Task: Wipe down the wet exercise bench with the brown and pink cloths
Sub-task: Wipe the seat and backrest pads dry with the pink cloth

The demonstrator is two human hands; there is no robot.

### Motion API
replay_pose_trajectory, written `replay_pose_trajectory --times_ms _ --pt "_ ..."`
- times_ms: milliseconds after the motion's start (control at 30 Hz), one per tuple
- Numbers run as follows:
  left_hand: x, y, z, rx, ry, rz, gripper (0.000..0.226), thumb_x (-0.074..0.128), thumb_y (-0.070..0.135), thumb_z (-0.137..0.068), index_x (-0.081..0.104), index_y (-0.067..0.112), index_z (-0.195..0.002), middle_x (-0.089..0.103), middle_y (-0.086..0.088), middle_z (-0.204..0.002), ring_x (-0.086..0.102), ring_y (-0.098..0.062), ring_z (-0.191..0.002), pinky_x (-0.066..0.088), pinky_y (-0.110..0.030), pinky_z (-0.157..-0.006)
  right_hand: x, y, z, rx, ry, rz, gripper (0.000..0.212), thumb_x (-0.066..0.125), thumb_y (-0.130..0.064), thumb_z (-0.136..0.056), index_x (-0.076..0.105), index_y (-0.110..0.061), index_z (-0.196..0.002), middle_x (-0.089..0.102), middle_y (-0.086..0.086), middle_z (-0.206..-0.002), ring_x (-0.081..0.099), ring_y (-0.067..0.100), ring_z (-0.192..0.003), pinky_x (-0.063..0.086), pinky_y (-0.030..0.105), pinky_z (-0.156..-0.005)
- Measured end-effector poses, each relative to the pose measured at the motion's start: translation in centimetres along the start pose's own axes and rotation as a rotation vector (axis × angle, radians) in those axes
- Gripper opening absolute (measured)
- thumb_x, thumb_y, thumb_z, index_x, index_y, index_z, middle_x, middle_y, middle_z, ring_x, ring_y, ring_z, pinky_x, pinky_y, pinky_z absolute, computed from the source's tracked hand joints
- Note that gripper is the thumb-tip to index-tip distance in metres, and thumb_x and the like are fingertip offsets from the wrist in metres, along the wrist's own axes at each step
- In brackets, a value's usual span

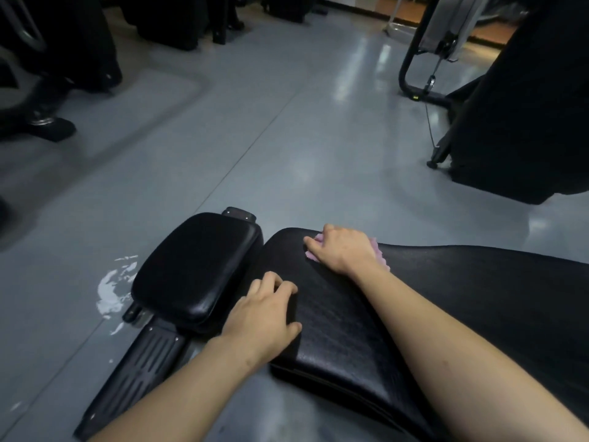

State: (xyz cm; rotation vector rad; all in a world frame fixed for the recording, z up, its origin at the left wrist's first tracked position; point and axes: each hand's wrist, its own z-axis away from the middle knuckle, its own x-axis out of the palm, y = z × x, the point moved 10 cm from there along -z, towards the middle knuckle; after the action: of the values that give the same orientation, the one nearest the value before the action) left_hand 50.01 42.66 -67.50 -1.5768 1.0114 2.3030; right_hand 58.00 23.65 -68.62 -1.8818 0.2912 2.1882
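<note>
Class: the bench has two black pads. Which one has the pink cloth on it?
The long back pad on the right: the right hand presses the pink cloth onto its far end. The small seat pad carries no cloth.

The black exercise bench (366, 314) stands on the grey floor (255, 138). A pink cloth (379, 250) lies on its long pad, near the end facing the smaller seat pad (197, 266). White splashes (110, 291) mark the floor just beside that seat pad.
</note>
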Motion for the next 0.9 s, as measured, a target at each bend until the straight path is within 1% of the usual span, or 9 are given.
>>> replay_pose_trajectory --times_ms 100,200,333,467,533,600,667,833,900 --pt "-0.4 -2.2 0.3 -0.038 0.013 0.018 0.058 0.061 0.053 -0.091 0.037 0.035 -0.140 0.030 0.011 -0.137 0.035 -0.013 -0.128 0.040 -0.033 -0.106 0.5 -2.3 -0.6 -0.042 -0.006 0.003 0.063 0.033 -0.067 -0.095 0.056 -0.016 -0.123 0.063 0.007 -0.126 0.057 0.029 -0.118 0.038 0.040 -0.083" --pt "-0.7 -3.9 0.4 -0.076 0.018 0.026 0.059 0.062 0.054 -0.090 0.037 0.035 -0.141 0.030 0.010 -0.137 0.034 -0.014 -0.129 0.038 -0.033 -0.107 1.0 -4.5 -1.1 -0.093 -0.019 0.012 0.067 0.032 -0.068 -0.095 0.053 -0.015 -0.132 0.059 0.009 -0.132 0.053 0.030 -0.122 0.041 0.044 -0.096" --pt "-1.7 -6.9 0.5 -0.174 0.054 0.022 0.059 0.063 0.050 -0.092 0.037 0.032 -0.142 0.030 0.005 -0.139 0.033 -0.018 -0.130 0.035 -0.034 -0.108 1.4 -7.4 -1.5 -0.165 -0.042 0.029 0.067 0.033 -0.066 -0.095 0.052 -0.015 -0.133 0.056 0.010 -0.133 0.051 0.031 -0.123 0.038 0.044 -0.097" --pt "-2.4 -10.3 0.8 -0.321 0.070 0.059 0.060 0.064 0.043 -0.093 0.036 0.027 -0.143 0.027 0.000 -0.140 0.030 -0.024 -0.131 0.038 -0.039 -0.108 1.6 -10.0 -1.8 -0.237 -0.067 0.054 0.061 0.032 -0.063 -0.097 0.055 -0.016 -0.129 0.055 0.009 -0.133 0.049 0.032 -0.124 0.036 0.045 -0.100" --pt "-2.3 -11.4 0.9 -0.373 0.050 0.073 0.061 0.064 0.041 -0.093 0.035 0.025 -0.144 0.025 -0.002 -0.142 0.029 -0.026 -0.131 0.038 -0.040 -0.109 2.1 -12.1 -1.6 -0.316 -0.104 0.105 0.056 0.030 -0.060 -0.098 0.060 -0.019 -0.122 0.058 0.007 -0.131 0.049 0.030 -0.123 0.035 0.045 -0.100" --pt "-1.9 -12.2 1.0 -0.408 0.019 0.072 0.063 0.064 0.041 -0.093 0.033 0.024 -0.145 0.023 -0.002 -0.144 0.028 -0.026 -0.132 0.039 -0.039 -0.109 2.6 -14.5 -0.7 -0.427 -0.111 0.166 0.049 0.029 -0.055 -0.099 0.064 -0.022 -0.101 0.064 0.005 -0.121 0.052 0.025 -0.117 0.034 0.044 -0.099" --pt "-1.5 -12.7 1.0 -0.419 -0.001 0.062 0.066 0.065 0.042 -0.093 0.032 0.024 -0.146 0.023 -0.002 -0.145 0.028 -0.026 -0.132 0.040 -0.039 -0.108 2.9 -16.1 0.4 -0.509 -0.090 0.195 0.044 0.030 -0.051 -0.099 0.059 -0.023 -0.083 0.069 0.004 -0.110 0.054 0.022 -0.109 0.034 0.042 -0.098" --pt "-1.9 -13.2 1.2 -0.383 0.025 0.032 0.065 0.066 0.047 -0.091 0.035 0.030 -0.146 0.028 0.003 -0.144 0.031 -0.022 -0.131 0.044 -0.037 -0.100 3.6 -18.0 3.6 -0.659 -0.046 0.172 0.045 0.033 -0.047 -0.099 0.058 -0.021 -0.073 0.070 0.001 -0.093 0.055 0.020 -0.096 0.034 0.039 -0.102" --pt "-2.2 -13.7 1.4 -0.359 0.035 0.028 0.060 0.065 0.041 -0.092 0.036 0.035 -0.145 0.030 0.006 -0.143 0.033 -0.020 -0.129 0.046 -0.038 -0.097 3.8 -18.5 5.1 -0.703 -0.019 0.138 0.044 0.033 -0.048 -0.096 0.058 -0.021 -0.070 0.070 -0.001 -0.088 0.055 0.020 -0.094 0.033 0.039 -0.106"
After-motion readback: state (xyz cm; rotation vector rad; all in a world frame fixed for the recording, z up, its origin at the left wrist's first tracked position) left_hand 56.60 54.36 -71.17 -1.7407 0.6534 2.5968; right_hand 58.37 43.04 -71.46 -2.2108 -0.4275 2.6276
